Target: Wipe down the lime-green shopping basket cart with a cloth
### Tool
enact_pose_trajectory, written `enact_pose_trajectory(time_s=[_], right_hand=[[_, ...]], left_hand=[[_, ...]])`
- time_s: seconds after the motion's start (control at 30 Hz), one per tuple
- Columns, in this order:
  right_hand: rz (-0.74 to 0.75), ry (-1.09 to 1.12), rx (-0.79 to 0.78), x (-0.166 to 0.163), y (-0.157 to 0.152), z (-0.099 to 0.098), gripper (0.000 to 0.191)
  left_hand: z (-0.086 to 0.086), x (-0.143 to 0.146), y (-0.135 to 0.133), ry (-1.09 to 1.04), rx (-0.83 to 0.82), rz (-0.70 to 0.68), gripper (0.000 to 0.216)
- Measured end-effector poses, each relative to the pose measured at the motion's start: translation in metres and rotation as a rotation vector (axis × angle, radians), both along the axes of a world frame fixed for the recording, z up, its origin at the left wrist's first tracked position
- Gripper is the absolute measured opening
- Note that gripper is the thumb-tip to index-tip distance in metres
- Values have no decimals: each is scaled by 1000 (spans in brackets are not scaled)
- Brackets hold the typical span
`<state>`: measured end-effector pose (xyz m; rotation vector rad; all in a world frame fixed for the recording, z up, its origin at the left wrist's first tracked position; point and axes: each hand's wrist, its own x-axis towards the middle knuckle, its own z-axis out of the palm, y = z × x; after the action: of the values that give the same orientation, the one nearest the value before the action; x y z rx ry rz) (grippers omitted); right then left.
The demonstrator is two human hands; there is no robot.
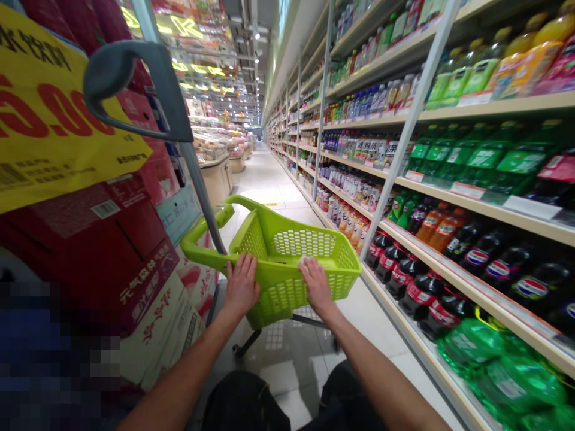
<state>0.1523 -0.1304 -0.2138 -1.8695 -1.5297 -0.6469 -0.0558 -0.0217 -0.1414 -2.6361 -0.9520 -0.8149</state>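
Lime-green plastic basket (291, 251): wheeled, mesh-walled; on the aisle floor (278, 179) just ahead of the knees, between the carton stack and the drinks shelving.
Left hand (241, 286): grip clamped over the near rim at its left corner, beside the looped handle (202, 239).
Right hand (315, 284): grip closed over the near rim, right of centre.
Grey pole (203, 191): slanting up just past the left corner; touching the looped handle or only very close, cannot tell which.
Red cartons (117, 251): stacked close on the left, under a yellow price sign (49, 126).
Cola bottles (422, 290): low on the right-hand shelf, near the basket's far corner.
Risk, left: likely snag of the looped handle on the pole, or a scrape along the cartons, if steered tight.
Risk, right: possible clip of the bottle row by the far corner if veered that way; low hold on the rim probably poor for correcting a swerve.
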Motion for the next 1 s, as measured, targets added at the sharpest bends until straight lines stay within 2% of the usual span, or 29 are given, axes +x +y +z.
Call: enact_pose_trajectory(time_s=[0.13,0.2,0.27,0.4,0.47,0.53,0.6,0.67,0.73,0.77,0.93,0.97,1.0], right_hand=[[-398,157,-31,60,-42,-2,45],[-463,191,22,70,-48,-3,42],[-349,170,88,50,-33,-1,43],[104,62,134,-33,24,12,48],[214,34,128,-56,39,16,48],[168,52,132,-55,38,15,47],[39,104,140,-39,33,11,48],[-8,121,132,-30,35,17,48],[78,65,136,-41,48,47,46],[153,10,156,-55,57,72,44],[319,-244,494,-136,111,240,43],[340,-289,483,-144,119,263,43],[363,-322,457,-147,125,276,43]], left_hand=[[2,-2,-2,-11,-23,-11,57],[3,-1,-5,-24,-37,-14,57],[3,2,-8,-32,-47,-18,56],[2,0,-13,-19,-44,-40,57],[4,-11,-9,-7,-17,-86,55],[8,-28,1,-78,33,-51,53],[17,-47,15,-214,72,103,53],[26,-63,30,-280,63,240,55],[34,-71,39,-238,24,262,56],[37,-72,42,-209,9,251,57],[40,-73,43,-136,-4,226,64],[40,-75,42,-126,0,219,65],[39,-76,42,-119,4,211,67]])
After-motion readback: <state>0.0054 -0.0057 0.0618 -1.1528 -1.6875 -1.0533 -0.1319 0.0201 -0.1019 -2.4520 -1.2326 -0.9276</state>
